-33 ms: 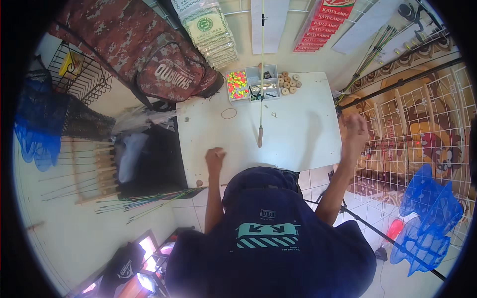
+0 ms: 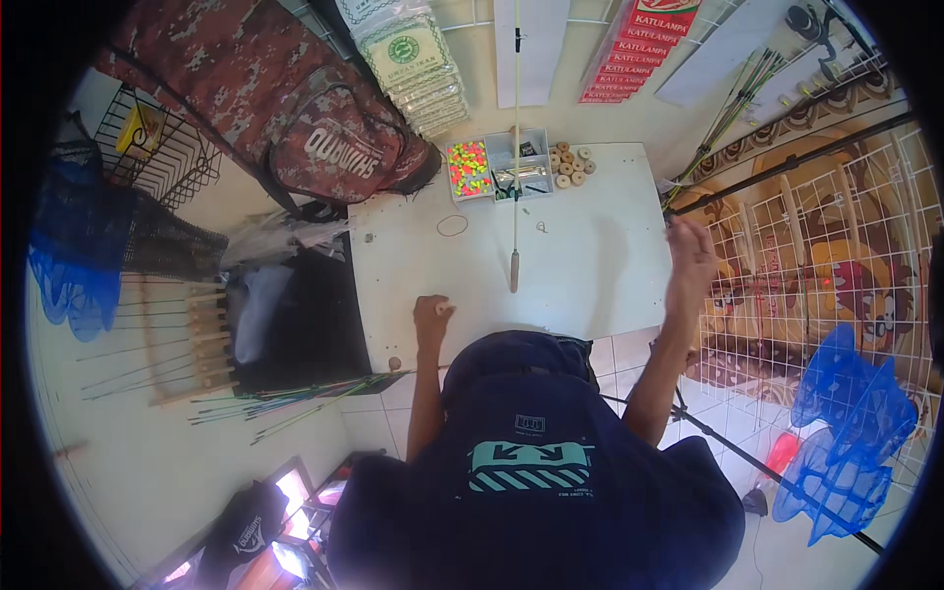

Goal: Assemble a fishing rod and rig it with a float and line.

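My left hand (image 2: 433, 313) is closed in a fist over the table's near left part. A small pale spot shows at its fingers; I cannot make out whether it is a held thing or a fingertip. Beyond the table's right edge my right hand (image 2: 692, 254) is raised, fingers bent together; anything in them is too small to see. Between the hands, a thin fishing rod (image 2: 516, 221) with a cork handle (image 2: 514, 270) runs away from me over the white table (image 2: 575, 256). A loop of thin line (image 2: 452, 226) lies left of the rod.
At the table's back stands a divided tray (image 2: 499, 197) with bright yellow and pink pieces, beside several cork rings (image 2: 572, 165). A camouflage rod bag (image 2: 334, 147) leans at the back left. On the right are a white wire grid (image 2: 777, 256) and blue nets (image 2: 846, 413).
My right hand has shifted a little left, its fingers now clearer. My left hand has turned slightly and moved a little right, showing the pale spot.
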`<state>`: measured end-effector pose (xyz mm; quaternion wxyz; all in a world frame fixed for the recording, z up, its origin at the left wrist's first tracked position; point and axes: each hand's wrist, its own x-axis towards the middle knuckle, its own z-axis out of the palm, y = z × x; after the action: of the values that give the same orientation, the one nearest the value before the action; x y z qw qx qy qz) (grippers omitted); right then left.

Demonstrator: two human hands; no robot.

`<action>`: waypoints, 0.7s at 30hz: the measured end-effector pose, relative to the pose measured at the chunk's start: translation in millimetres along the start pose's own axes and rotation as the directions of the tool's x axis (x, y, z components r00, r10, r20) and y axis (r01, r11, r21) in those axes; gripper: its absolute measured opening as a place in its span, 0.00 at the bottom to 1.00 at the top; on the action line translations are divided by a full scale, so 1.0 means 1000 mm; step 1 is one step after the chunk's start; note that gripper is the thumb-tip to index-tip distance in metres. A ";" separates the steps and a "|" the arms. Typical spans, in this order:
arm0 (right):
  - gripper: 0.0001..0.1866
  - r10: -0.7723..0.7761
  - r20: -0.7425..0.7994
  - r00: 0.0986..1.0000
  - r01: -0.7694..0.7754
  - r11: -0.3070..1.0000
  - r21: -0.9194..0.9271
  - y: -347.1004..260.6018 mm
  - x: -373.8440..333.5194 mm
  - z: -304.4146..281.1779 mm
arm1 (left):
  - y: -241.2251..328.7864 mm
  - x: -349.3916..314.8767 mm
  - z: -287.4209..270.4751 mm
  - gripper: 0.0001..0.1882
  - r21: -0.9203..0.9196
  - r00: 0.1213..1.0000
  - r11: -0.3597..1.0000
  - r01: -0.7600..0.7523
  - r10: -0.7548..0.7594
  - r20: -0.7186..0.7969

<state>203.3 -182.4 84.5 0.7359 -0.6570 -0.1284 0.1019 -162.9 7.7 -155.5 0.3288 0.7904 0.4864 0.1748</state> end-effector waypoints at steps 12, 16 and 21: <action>0.14 0.073 0.567 0.820 -0.106 0.994 0.025 -0.029 -0.058 0.082 | 0.169 0.032 -0.077 0.16 -0.398 0.997 0.916 -0.052 0.026 -0.070; 0.13 -0.077 0.637 0.767 0.108 0.994 -0.010 -0.024 -0.064 0.087 | 0.236 0.038 -0.102 0.12 -0.733 0.964 0.679 -0.035 0.217 0.154; 0.24 0.031 0.762 0.647 0.026 0.998 -0.063 -0.036 -0.076 0.093 | 0.265 0.040 -0.106 0.16 -0.863 0.798 0.453 0.222 0.424 0.428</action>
<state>101.1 -123.1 126.2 0.5908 -0.5783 -0.4282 0.3650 -34.0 -2.4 102.2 0.8115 0.5418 0.1425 0.1660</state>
